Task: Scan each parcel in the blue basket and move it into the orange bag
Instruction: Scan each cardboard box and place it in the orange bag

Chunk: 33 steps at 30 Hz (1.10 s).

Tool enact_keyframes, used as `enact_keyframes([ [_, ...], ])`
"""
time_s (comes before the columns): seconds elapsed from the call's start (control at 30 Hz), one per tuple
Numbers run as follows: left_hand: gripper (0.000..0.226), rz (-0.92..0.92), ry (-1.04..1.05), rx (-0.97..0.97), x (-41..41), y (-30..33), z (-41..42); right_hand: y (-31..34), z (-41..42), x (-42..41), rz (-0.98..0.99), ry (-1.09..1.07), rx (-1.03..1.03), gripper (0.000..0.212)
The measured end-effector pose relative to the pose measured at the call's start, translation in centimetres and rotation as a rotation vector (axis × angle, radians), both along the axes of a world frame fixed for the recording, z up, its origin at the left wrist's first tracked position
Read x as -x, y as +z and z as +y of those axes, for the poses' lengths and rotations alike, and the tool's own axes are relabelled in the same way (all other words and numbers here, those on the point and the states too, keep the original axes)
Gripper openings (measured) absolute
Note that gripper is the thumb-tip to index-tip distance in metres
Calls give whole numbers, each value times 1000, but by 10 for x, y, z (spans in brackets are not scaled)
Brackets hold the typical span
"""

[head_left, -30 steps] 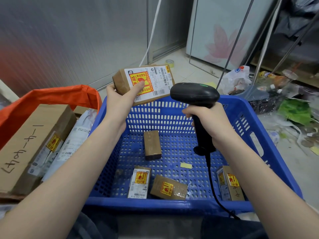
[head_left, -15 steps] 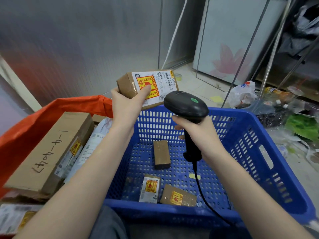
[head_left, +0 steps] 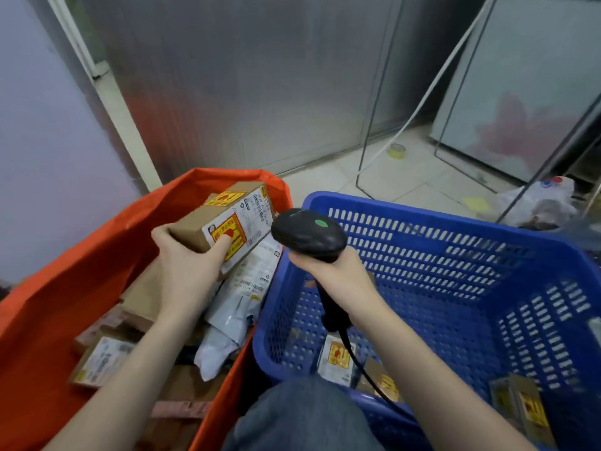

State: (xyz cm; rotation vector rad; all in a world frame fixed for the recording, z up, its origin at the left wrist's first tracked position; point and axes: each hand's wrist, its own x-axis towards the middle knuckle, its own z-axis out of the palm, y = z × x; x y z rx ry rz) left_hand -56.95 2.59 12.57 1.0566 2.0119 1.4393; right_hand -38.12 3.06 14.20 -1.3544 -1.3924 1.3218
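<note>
My left hand (head_left: 187, 265) grips a brown cardboard parcel (head_left: 224, 219) with a white label and yellow-red sticker, holding it over the open orange bag (head_left: 81, 278) on the left. My right hand (head_left: 338, 275) holds a black barcode scanner (head_left: 309, 234) with a green dot, above the left wall of the blue basket (head_left: 455, 229). Its cable drops into the basket. Small parcels lie on the basket floor: one with a white label (head_left: 336, 358), a brown one (head_left: 380, 382) beside it, another at the right (head_left: 523, 408).
The orange bag holds several cardboard boxes (head_left: 97, 359) and a grey poly mailer (head_left: 234, 314). A corrugated metal wall stands behind. A tape roll (head_left: 396, 151) and a white plastic bag (head_left: 540, 200) lie on the tiled floor. My knee (head_left: 302, 418) shows at the bottom.
My left hand has carried the parcel leftward from above the basket's far rim to over the orange bag. The view has swung left; the scanner hand stays over the basket.
</note>
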Motion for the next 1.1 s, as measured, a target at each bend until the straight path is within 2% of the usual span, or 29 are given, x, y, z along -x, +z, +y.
enact_keyframes([
  [0.1, 70, 84, -63, -7, 11, -28, -5, -22, 4, 17, -43, 47, 36, 17],
  [0.27, 58, 330, -151, 29, 10, -58, -6, -47, 16, 37, -59, 90, 83, 18],
  [0.4, 55, 700, -163, 173, 13, -84, -2, -58, 26, 48, -21, 122, 121, 16],
  [0.5, 58, 837, -102, 232, 22, -96, 0, -65, 32, 55, -17, 170, 178, 16],
  [0.67, 76, 855, -138, 295, 35, -98, 2, -70, 33, 60, -19, 174, 203, 16],
  [0.87, 76, 812, -215, 210, 21, -72, -6, -48, 30, 40, 39, 135, 170, 18],
  [1.1, 75, 754, -308, 65, -29, -13, 1, -2, 14, -22, -127, 69, 76, 11],
])
